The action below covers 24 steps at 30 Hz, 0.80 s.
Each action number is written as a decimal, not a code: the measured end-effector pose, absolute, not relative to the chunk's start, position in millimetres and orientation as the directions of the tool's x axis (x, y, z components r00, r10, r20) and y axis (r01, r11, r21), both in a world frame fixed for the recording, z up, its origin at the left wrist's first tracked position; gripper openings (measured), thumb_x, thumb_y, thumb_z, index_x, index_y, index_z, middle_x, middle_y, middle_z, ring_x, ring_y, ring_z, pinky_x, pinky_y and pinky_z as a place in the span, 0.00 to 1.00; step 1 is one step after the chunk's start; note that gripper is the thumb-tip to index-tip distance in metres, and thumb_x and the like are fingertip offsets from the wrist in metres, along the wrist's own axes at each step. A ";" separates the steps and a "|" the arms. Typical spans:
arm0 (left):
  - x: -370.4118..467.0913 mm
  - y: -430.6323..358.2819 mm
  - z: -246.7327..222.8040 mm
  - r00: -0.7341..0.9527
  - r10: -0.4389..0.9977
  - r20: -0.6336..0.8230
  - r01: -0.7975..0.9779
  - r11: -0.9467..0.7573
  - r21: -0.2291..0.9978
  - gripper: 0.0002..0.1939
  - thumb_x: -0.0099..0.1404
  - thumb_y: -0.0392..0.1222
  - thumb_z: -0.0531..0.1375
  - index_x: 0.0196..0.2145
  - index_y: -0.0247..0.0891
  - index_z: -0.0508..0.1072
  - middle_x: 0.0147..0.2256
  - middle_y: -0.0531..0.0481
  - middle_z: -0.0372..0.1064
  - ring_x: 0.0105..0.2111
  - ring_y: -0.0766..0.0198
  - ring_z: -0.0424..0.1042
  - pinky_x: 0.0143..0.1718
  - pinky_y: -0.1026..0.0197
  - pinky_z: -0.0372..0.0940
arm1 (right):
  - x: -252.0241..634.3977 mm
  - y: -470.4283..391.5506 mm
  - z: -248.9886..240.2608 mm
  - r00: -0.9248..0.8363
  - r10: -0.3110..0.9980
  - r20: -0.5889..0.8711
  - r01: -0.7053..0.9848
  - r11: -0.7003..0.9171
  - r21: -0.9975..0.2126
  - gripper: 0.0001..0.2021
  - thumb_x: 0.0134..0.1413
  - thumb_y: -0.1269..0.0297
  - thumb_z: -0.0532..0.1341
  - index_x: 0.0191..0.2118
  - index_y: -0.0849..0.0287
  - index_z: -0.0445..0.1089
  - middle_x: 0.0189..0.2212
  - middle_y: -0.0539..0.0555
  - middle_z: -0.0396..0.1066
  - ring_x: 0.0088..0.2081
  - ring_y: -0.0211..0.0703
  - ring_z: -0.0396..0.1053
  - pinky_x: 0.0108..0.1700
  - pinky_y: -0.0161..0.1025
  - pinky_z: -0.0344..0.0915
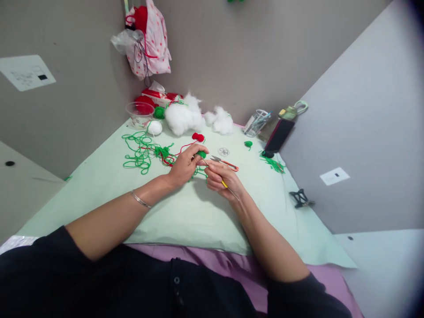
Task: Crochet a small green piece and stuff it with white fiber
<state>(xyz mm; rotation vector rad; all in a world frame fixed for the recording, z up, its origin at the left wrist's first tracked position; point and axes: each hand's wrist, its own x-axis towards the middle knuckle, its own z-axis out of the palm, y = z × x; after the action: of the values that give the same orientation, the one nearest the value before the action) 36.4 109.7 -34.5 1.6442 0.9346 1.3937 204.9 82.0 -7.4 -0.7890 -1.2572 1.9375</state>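
My left hand [186, 165] is closed around a small green crochet piece [201, 154], which shows between thumb and forefinger. In my right hand [225, 177] is a crochet hook with a yellow grip [224, 183]; its tip points at the green piece. Whether the tip is inside a stitch is too small to tell. Just beyond my right hand lie orange-handled thread snips [228, 164]. Loose green yarn [141, 152] spreads in loops to the left of my left hand. A red knitted piece [198, 137] with a red strand rests beyond the fingers.
White stuffing [183, 115] is heaped at the back, beside a clear tub [139, 115] and a white yarn ball [154, 128]. On the right stand a pen holder [256, 123], a phone [280, 136] and a bottle [287, 113]. Green yarn scraps [274, 164] lie near the phone.
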 end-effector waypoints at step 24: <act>29.4 113.4 -17.9 0.173 0.962 0.211 -0.246 -0.165 0.955 0.05 0.61 0.39 0.61 0.34 0.39 0.77 0.34 0.49 0.74 0.34 0.62 0.68 0.44 0.57 0.63 | 285.5 102.7 8.4 -0.018 0.997 0.074 0.838 0.055 -0.544 0.14 0.62 0.64 0.58 0.48 0.65 0.75 0.43 0.66 0.74 0.46 0.54 0.70 0.48 0.47 0.65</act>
<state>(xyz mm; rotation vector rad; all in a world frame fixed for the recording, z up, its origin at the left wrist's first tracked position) 29.4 113.4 -17.9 1.2575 0.7964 1.2955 285.5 102.7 8.4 -1.8317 -1.9061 0.4901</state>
